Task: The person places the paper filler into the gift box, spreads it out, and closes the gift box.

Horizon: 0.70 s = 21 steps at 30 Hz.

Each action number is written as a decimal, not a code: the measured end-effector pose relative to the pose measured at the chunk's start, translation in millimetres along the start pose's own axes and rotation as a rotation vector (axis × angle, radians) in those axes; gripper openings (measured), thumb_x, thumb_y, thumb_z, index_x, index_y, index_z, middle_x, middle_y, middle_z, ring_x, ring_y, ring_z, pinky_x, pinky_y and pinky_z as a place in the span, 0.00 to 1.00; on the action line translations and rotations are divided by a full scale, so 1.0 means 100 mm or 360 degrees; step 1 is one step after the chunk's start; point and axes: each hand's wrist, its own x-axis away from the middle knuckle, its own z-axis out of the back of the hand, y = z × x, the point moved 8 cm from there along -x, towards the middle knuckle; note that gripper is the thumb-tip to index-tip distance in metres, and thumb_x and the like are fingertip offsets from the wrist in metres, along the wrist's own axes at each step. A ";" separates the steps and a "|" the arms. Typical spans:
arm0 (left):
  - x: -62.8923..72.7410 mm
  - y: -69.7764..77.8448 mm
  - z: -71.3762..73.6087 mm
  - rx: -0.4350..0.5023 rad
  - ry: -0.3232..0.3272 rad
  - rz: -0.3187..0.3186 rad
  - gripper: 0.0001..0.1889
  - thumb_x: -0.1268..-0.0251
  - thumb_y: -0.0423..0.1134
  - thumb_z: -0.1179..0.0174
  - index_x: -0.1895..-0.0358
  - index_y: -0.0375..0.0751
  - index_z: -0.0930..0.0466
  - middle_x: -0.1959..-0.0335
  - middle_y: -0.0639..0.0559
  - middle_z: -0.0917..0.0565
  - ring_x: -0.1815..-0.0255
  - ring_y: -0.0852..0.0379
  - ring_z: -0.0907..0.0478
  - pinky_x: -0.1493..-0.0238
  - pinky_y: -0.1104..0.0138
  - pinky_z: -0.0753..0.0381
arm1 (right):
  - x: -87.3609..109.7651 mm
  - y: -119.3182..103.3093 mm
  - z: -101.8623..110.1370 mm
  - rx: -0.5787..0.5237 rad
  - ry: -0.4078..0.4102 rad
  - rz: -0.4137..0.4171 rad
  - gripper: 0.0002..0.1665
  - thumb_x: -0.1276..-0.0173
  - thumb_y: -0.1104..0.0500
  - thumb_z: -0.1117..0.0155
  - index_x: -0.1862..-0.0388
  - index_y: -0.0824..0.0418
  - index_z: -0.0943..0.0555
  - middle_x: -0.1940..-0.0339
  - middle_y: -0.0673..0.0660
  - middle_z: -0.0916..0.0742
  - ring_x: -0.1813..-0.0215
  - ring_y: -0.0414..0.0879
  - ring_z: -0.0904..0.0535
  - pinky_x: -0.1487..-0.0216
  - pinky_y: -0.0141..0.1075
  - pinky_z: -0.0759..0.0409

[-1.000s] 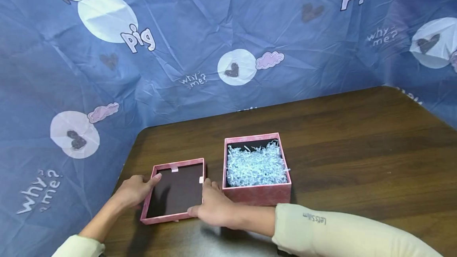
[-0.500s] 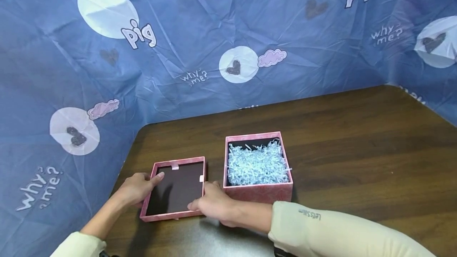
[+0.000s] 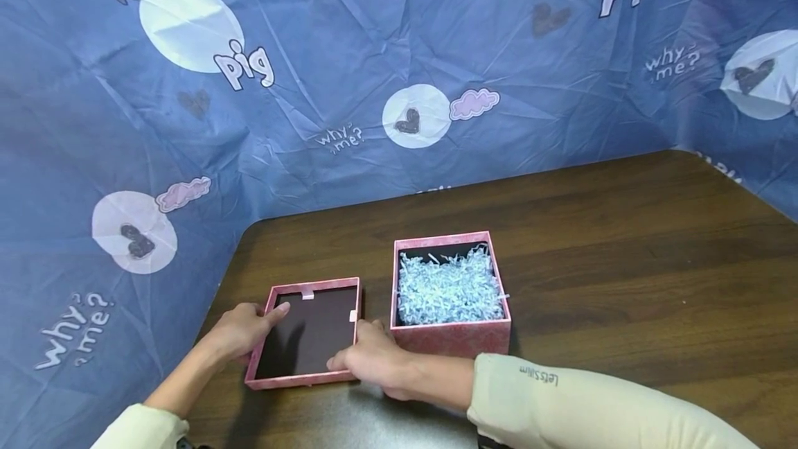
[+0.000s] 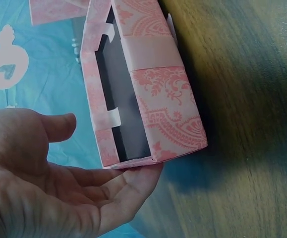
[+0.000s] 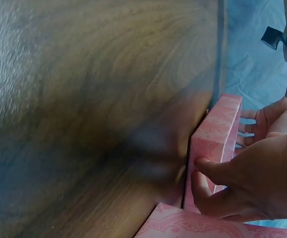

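Left hand (image 3: pixel 240 331), fingers loosely spread, is touching, right hand (image 3: pixel 374 360) pinching, the lid (image 3: pixel 323 330) between them (barely shifting; work seemingly pausing).

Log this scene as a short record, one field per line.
Pink lid: shallow, dark inside facing up
Pink box: lidless, right of the lid
Filling: pale blue shreds
Left grip: fingers touching the lid's left wall
Right grip: thumb and fingers at the lid's near right corner
Surface: brown wood-grain table
Backdrop: blue printed sheet
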 end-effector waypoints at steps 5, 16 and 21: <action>0.02 0.01 0.01 0.0040 -0.0022 0.0002 0.38 0.28 0.59 0.53 0.42 0.18 0.34 0.66 0.36 0.20 0.69 0.48 0.17 0.73 0.58 0.16 | 0.03 -0.03 0.00 0.0016 0.0006 0.0027 0.20 0.53 0.63 0.28 0.61 0.69 0.22 0.55 0.63 0.27 0.53 0.54 0.31 0.46 0.48 0.32; 0.07 0.07 0.14 0.0032 0.0003 -0.0042 0.40 0.29 0.61 0.53 0.44 0.17 0.33 0.65 0.36 0.21 0.68 0.50 0.19 0.71 0.57 0.16 | 0.07 -0.12 0.01 -0.0045 -0.0012 0.0071 0.20 0.54 0.65 0.28 0.60 0.66 0.23 0.57 0.60 0.27 0.56 0.50 0.32 0.52 0.43 0.32; 0.08 0.07 0.18 0.0029 0.0014 -0.0032 0.39 0.28 0.60 0.53 0.43 0.18 0.33 0.66 0.36 0.22 0.70 0.50 0.19 0.72 0.57 0.16 | 0.07 -0.18 0.02 -0.0029 -0.0024 0.0088 0.18 0.52 0.64 0.28 0.62 0.66 0.22 0.60 0.60 0.25 0.56 0.50 0.31 0.53 0.42 0.31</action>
